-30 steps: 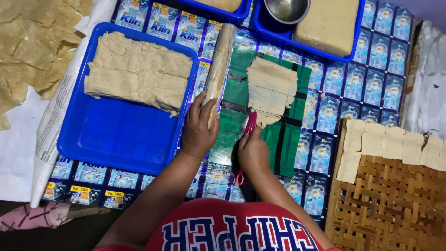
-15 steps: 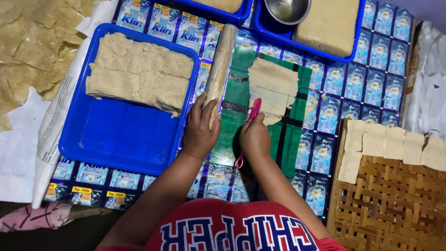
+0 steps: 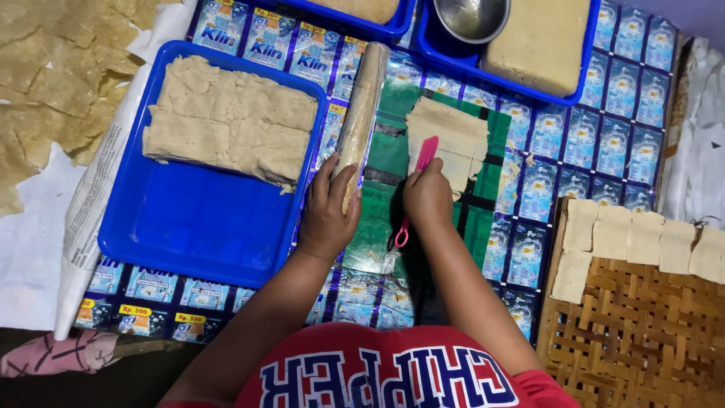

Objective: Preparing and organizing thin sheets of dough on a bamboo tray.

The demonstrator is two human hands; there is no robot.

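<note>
Looking down from my head: my left hand [image 3: 326,215] is wrapped around the near end of the rolling pin [image 3: 361,121], which lies along the left edge of the green mat [image 3: 389,227], just beside the blue tray [image 3: 189,227]. My right hand [image 3: 427,198] is clamped on a pink cutter [image 3: 418,181], its blade resting on the thin dough sheet [image 3: 445,143] spread on the mat; the loop of its handle pokes out below my fist. The two hands sit near each other but apart.

To cut well, I judge I should keep the blade upright, press evenly, and draw one straight line so the thin sheet does not tear or drag. Holding the pin steady keeps it from rolling onto the sheet.

Thick dough slabs [image 3: 226,121] fill the far half of the tray. Cut squares [image 3: 634,238] lie in a row on the woven rack [image 3: 642,340] to my right. A metal bowl [image 3: 472,17] sits in another tray beyond.
</note>
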